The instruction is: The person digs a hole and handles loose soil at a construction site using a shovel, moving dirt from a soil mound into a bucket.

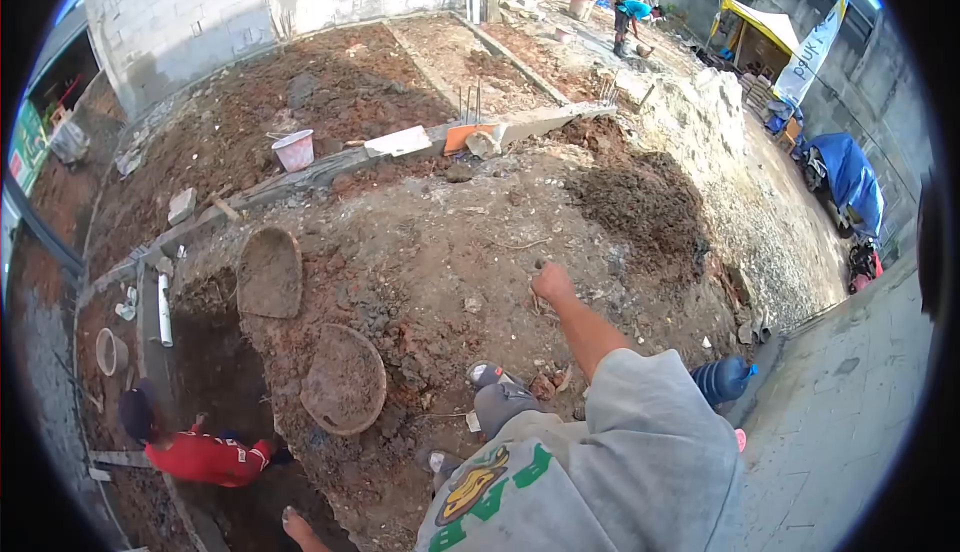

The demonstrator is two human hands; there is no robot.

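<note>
My right hand (551, 282) is stretched out above the bare soil, fingers curled in, with no object showing in it. Only part of my left hand (292, 525) shows at the bottom edge, over the trench side, and its fingers are too small to read. Between my feet and the trench lies a round shallow pan (343, 380) coated with soil. Beyond it rests a second muddy pan (270, 272) with one straight-looking edge. Neither hand touches them.
A person in a red shirt (212, 458) is down in the trench (215, 372) at left. A pink bucket (293, 151) stands by the concrete beam (340, 164). Upright rebar (470, 102) sticks up there. A blue water jug (722, 380) is at right; another person (628, 22) bends far back.
</note>
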